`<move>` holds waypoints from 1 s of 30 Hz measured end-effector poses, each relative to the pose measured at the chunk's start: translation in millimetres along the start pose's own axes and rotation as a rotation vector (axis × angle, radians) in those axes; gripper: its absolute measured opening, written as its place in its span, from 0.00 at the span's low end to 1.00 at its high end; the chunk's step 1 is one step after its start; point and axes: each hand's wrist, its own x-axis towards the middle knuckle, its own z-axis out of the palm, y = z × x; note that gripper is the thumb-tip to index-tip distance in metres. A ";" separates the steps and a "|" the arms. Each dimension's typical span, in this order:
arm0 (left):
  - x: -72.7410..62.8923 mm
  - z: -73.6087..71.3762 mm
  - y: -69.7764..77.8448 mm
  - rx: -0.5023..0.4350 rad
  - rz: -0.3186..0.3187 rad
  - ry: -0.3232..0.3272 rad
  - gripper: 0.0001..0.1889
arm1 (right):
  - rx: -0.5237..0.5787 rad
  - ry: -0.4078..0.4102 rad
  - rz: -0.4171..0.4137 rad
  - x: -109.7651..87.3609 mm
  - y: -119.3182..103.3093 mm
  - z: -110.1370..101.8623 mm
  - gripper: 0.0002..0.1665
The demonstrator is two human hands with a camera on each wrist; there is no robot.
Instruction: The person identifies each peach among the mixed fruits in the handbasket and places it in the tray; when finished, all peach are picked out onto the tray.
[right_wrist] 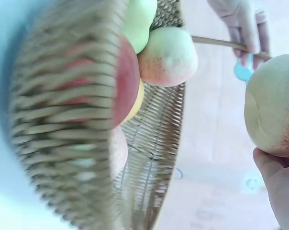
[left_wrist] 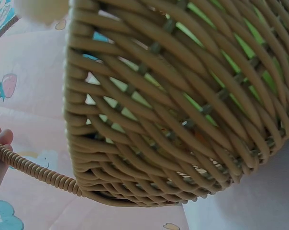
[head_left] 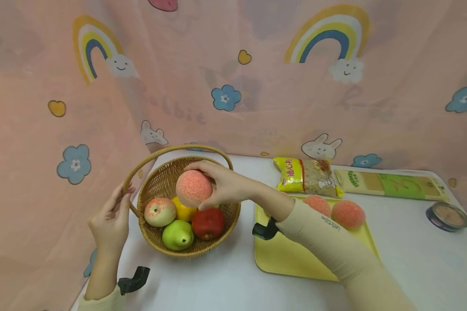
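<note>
- Peach [head_left: 193, 188], nearly round, was held above the mouth of the basket [head_left: 155, 185]; we saw its pink, finely stippled side from the head, while the right wrist view gave us a paler side with a crease, cut off by the frame edge. We could make out no clear long axis.
- Left hand [head_left: 110, 222], farthest left: we saw its fingers curled round the handle [head_left: 194, 147], a tightly wrapped arch; the left wrist view cropped most of the hand.
- Woven and round, the basket hid most of its load from the left wrist camera, where we caught slits of green through the strands.
- Inside, we saw a blushed pale peach [head_left: 155, 211], a smooth green pear [head_left: 175, 236] with its dark-dotted end towards us, a partly covered yellow fruit [head_left: 183, 211] and a glossy red apple [head_left: 208, 224].
- Right hand [head_left: 227, 185]: we saw thumb and fingers parted about the peach's width, gripping it; the fruit hid some fingertips.
- Flat and round-cornered, the yellow tray [head_left: 295, 255] lay partly behind the sleeve [head_left: 327, 242]; we counted two stippled peaches [head_left: 348, 214] on it, the left one partly covered.
- Behind the tray we saw a shiny plastic bag [head_left: 309, 177], its contents unclear to us.
- Beside it, a long flat packet [head_left: 393, 183] stretched rightwards.
- Last, we saw a low round tin [head_left: 447, 216].
</note>
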 end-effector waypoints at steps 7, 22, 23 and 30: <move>2.4 -1.1 2.5 -0.014 0.015 -0.011 0.17 | 0.154 0.069 0.020 -61.0 14.9 -12.3 0.51; 5.1 -1.1 7.9 -0.020 0.002 -0.017 0.17 | 0.116 0.125 0.299 -170.1 83.4 5.4 0.48; 5.1 -1.2 8.1 -0.016 0.000 -0.015 0.17 | 0.112 0.116 0.315 -173.7 86.1 7.4 0.47; 4.3 -0.7 8.3 -0.018 -0.010 -0.012 0.17 | 0.098 0.054 0.402 -185.4 98.2 16.2 0.48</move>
